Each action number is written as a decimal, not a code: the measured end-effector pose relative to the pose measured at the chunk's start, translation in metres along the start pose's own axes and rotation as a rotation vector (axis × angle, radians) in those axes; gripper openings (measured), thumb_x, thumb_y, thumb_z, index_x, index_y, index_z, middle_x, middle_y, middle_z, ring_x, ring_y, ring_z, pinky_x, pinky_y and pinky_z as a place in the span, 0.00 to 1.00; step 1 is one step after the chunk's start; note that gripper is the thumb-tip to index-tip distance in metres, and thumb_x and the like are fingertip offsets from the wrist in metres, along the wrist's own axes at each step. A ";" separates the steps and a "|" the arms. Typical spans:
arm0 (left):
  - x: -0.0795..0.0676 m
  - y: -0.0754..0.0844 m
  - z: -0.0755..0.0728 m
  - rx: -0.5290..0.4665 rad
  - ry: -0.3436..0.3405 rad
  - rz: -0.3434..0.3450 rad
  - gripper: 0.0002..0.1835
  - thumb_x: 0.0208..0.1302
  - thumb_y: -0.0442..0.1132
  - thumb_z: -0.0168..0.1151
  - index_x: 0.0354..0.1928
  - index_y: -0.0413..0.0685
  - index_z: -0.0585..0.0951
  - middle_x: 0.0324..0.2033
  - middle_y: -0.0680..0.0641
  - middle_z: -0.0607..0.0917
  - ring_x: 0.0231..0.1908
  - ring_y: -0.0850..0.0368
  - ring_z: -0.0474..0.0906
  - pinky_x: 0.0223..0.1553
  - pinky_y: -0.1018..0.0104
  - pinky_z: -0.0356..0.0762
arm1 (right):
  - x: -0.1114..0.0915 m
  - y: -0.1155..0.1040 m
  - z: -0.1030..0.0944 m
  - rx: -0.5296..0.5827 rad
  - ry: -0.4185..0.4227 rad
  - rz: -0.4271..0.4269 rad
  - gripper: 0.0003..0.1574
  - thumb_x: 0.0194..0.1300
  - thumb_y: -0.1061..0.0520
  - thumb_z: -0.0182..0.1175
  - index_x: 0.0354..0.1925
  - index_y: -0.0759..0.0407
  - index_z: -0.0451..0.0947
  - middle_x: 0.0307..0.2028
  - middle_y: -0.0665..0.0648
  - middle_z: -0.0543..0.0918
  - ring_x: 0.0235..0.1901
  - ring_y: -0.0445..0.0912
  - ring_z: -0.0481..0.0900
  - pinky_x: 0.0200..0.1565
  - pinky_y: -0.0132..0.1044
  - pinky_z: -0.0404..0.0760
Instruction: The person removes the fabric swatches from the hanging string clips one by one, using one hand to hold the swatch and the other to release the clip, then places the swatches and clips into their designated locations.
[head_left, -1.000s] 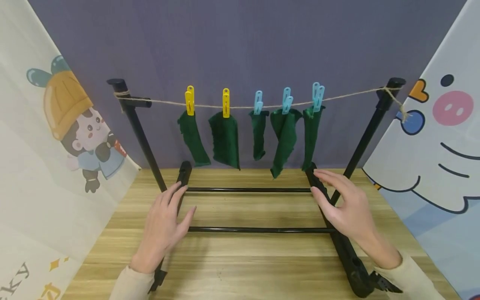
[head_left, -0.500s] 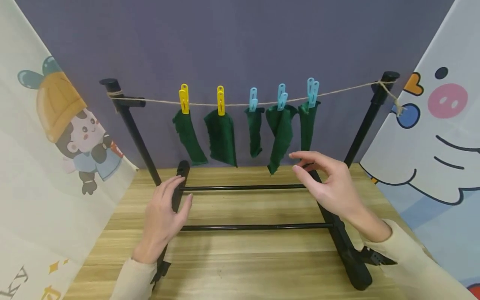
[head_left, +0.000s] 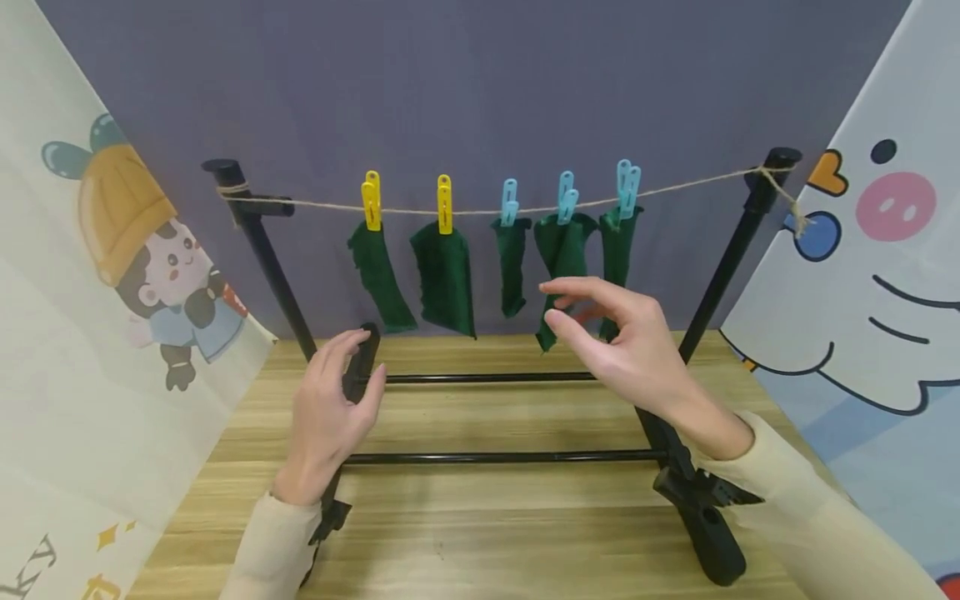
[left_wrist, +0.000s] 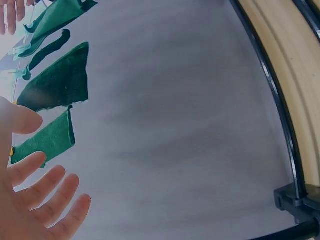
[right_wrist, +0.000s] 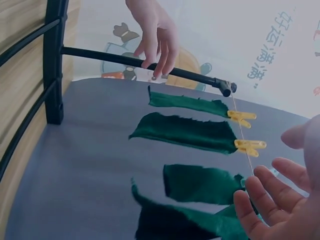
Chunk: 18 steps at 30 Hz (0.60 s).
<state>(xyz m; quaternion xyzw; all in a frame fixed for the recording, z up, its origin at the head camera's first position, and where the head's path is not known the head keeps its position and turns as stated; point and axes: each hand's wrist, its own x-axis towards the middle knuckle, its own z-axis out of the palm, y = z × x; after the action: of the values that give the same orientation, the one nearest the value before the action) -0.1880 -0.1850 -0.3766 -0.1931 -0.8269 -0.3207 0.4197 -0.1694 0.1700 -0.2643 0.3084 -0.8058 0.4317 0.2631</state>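
Note:
Several dark green cloth pieces hang from a thin twine line (head_left: 330, 203). Two clothespins are yellow, one on the leftmost cloth (head_left: 381, 279) and one on the wider cloth (head_left: 444, 279) beside it. Light blue clothespins (head_left: 567, 198) hold the narrow cloth (head_left: 512, 267) and those to its right. My right hand (head_left: 618, 337) is raised in front of the two rightmost cloths, partly hiding them, fingers loosely bent and holding nothing. Over the rack's left side hovers my left hand (head_left: 330, 408), its fingers spread and relaxed with nothing in them; the left wrist view shows the same hand (left_wrist: 35, 185).
The twine is tied between two black posts (head_left: 723, 267) of a rack standing on a wood-grain table (head_left: 480, 533). Two black crossbars (head_left: 480, 457) join its feet. A grey-purple backdrop (head_left: 480, 83) stands behind, with cartoon-printed sheets (head_left: 885, 333) at both sides.
My right hand has risen and moved left, from beside the right post to in front of the right-hand cloths. My left hand has lifted slightly. The cloths and clothespins hang as before.

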 end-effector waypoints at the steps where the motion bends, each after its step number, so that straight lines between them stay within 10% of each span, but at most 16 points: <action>1: 0.002 0.001 0.000 -0.006 0.005 0.001 0.25 0.65 0.37 0.71 0.64 0.40 0.82 0.61 0.38 0.85 0.52 0.39 0.84 0.50 0.45 0.81 | 0.002 -0.002 0.001 -0.001 -0.002 -0.004 0.22 0.70 0.64 0.69 0.60 0.50 0.87 0.45 0.50 0.90 0.38 0.41 0.87 0.37 0.30 0.80; 18: 0.024 0.004 0.007 -0.110 0.086 -0.057 0.22 0.67 0.36 0.69 0.61 0.35 0.81 0.54 0.34 0.86 0.50 0.39 0.84 0.46 0.51 0.82 | 0.041 -0.031 0.012 0.046 -0.039 -0.026 0.19 0.72 0.58 0.69 0.60 0.53 0.86 0.49 0.50 0.91 0.44 0.38 0.86 0.51 0.37 0.85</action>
<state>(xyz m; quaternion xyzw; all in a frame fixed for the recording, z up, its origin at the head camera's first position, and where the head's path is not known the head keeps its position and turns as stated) -0.2033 -0.1757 -0.3588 -0.1784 -0.7944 -0.3854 0.4344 -0.1764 0.1349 -0.2258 0.3330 -0.7968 0.4404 0.2457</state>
